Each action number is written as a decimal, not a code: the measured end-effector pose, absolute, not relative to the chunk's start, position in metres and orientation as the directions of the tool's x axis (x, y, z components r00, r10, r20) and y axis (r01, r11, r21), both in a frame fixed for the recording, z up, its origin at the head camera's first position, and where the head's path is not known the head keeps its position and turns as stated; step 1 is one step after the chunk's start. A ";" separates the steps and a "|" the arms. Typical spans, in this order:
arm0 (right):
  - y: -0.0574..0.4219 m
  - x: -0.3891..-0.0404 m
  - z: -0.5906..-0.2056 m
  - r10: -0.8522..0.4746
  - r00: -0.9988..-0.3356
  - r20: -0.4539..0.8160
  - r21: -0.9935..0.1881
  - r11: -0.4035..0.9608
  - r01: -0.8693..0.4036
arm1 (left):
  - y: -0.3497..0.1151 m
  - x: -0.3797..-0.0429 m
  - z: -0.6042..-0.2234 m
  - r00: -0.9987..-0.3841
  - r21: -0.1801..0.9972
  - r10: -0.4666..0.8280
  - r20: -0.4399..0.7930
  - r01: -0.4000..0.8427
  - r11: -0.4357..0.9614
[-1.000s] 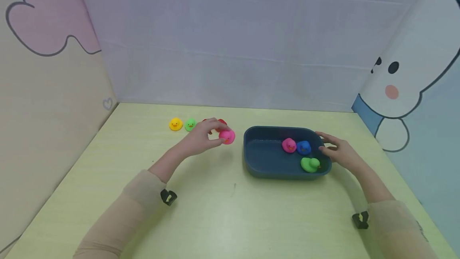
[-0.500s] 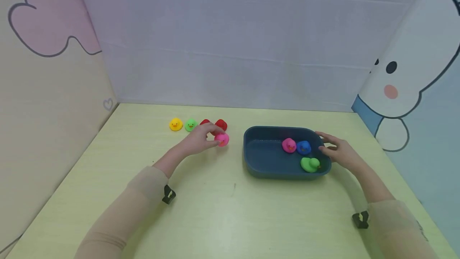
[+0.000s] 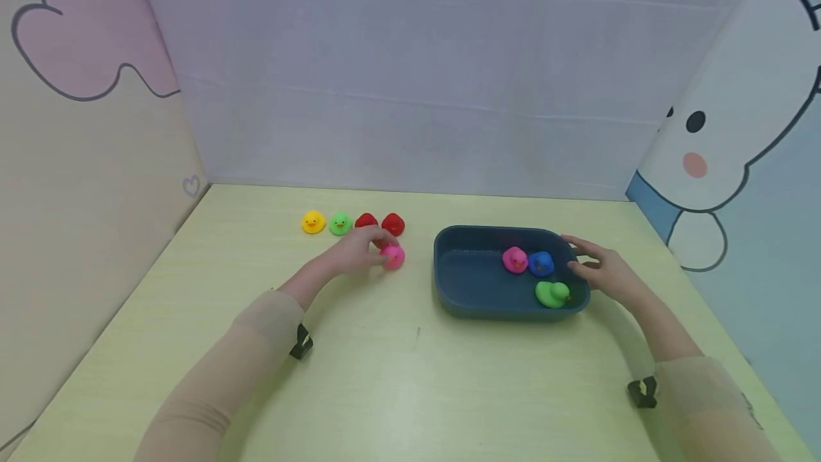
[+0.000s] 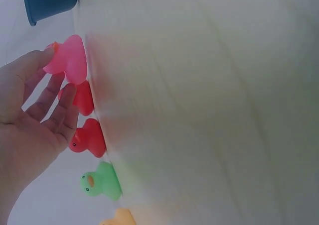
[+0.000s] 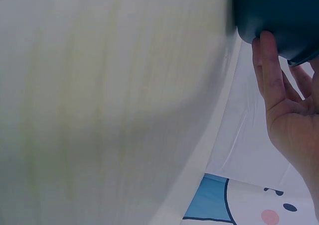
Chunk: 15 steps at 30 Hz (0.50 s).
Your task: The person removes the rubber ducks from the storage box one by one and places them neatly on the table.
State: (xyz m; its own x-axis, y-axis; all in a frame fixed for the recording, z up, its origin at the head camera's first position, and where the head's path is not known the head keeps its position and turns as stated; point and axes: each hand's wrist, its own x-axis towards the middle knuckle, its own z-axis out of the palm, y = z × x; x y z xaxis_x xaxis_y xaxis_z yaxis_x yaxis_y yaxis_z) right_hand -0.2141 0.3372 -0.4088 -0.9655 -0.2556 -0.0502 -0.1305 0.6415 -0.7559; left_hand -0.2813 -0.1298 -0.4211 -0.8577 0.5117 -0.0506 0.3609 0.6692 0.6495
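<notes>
Soft, even light fills the head view, leaving a pale sheen on the table and faint shadows beside the sleeves. Both wrist views look dimmer, hazier; in the left, the pink duck casts a reddish tint.

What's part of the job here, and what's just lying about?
Seemingly the job:
pink toy duck held by left hand
dark-blue rectangular tub touched by right hand
inside: pink duck, blue duck, green duck
outside: yellow duck, green duck, two red ducks

Likely just surroundings:
pale backdrop
cartoon panels
</notes>
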 end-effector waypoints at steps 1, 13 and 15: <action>0.337 -0.215 -0.409 -0.254 -0.966 -0.054 -0.756 0.642 -0.127 | -0.130 -0.282 -0.423 -0.858 0.651 0.511 -0.056 0.356 0.670; 0.337 -0.215 -0.409 -0.258 -0.965 -0.047 -0.759 0.637 -0.133 | -0.126 -0.284 -0.426 -0.860 0.664 0.502 -0.092 0.323 0.674; 0.337 -0.215 -0.409 -0.261 -0.964 -0.047 -0.760 0.636 -0.135 | -0.127 -0.284 -0.426 -0.860 0.655 0.503 -0.087 0.330 0.679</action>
State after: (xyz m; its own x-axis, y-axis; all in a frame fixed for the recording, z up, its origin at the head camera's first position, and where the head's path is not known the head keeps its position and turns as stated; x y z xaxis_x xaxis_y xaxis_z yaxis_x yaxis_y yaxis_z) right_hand -0.2145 0.3370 -0.4094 -0.9643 -0.2606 -0.0473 -0.1345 0.6357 -0.7602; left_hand -0.2841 -0.1265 -0.4261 -0.8601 0.5025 -0.0873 0.3303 0.6792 0.6554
